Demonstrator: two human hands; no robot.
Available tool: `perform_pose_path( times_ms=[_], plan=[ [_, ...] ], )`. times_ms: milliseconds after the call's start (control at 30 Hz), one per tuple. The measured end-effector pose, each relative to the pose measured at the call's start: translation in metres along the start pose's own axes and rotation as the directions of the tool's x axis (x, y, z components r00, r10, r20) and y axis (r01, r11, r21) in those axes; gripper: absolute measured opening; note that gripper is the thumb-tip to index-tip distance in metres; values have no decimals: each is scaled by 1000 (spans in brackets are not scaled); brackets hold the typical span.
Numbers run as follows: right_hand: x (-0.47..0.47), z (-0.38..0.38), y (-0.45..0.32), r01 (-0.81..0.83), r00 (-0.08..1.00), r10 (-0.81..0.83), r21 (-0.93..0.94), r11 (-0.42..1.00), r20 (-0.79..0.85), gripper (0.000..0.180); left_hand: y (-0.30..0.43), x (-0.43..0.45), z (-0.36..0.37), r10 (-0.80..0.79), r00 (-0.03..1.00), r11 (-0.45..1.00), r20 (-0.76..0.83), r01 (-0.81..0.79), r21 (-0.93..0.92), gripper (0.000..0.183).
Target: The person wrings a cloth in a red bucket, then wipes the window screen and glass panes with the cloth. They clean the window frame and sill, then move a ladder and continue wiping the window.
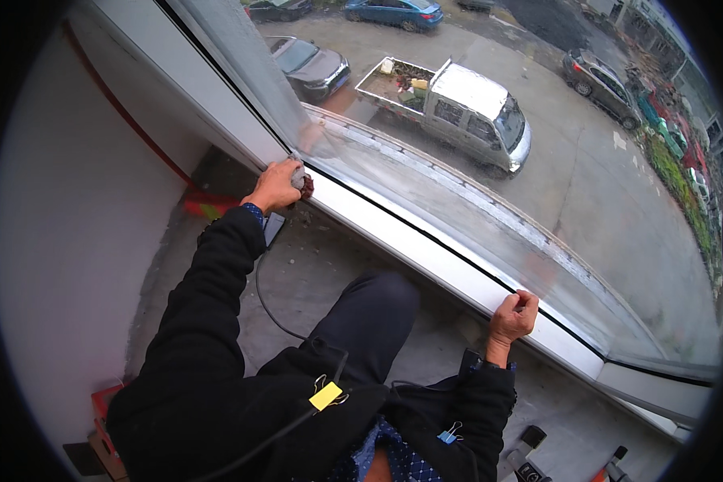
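Note:
My left hand [275,185] grips a crumpled grey and brown rag [302,181]. It presses the rag against the white window frame [373,223] at the lower left corner of the glass pane [422,199]. Farther right along the same frame, my right hand [513,318] rests with its fingers curled in, and no object shows in it. A thin black gasket [419,229] runs between the frame and the pane.
Below the window is a grey concrete floor [289,277], with a cable [264,295] across it. A red object [208,205] lies by the white wall [78,241]. Tools [527,452] stand at lower right, a red box [103,403] at lower left. A pickup truck [458,108] is outside.

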State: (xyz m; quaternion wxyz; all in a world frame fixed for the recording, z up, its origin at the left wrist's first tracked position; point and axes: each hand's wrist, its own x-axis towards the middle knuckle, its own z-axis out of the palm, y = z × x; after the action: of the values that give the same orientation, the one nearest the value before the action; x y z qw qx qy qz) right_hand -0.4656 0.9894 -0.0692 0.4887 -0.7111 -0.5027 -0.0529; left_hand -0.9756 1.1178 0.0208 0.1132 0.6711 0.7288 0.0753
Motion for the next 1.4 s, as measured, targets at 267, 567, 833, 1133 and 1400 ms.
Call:
perform_pose_path(
  times_ms=[267, 567, 833, 1133, 1400],
  plan=[
    [1, 3, -6, -67, 998, 67, 31, 997, 2, 6, 5, -11, 1, 131, 990, 989, 44, -128, -71, 53],
    [0, 2, 1, -20, 1000, 20, -7, 1000, -6, 6, -2, -36, 5, 139, 959, 976, -248, -175, -129, 50],
    [2, 4, -3, 7, 1000, -7, 25, 1000, -12, 8, -3, -2, 26, -49, 989, 999, -139, 51, 16, 61],
    [0, 3, 0, -17, 1000, 17, -4, 1000, 0, 7, 9, -60, 32, 292, 949, 923, -116, -312, -225, 43],
    [2, 1, -4, 7, 1000, -7, 7, 1000, 5, 8, 11, -29, 23, -106, 923, 972, -369, 18, -234, 54]
  ],
)
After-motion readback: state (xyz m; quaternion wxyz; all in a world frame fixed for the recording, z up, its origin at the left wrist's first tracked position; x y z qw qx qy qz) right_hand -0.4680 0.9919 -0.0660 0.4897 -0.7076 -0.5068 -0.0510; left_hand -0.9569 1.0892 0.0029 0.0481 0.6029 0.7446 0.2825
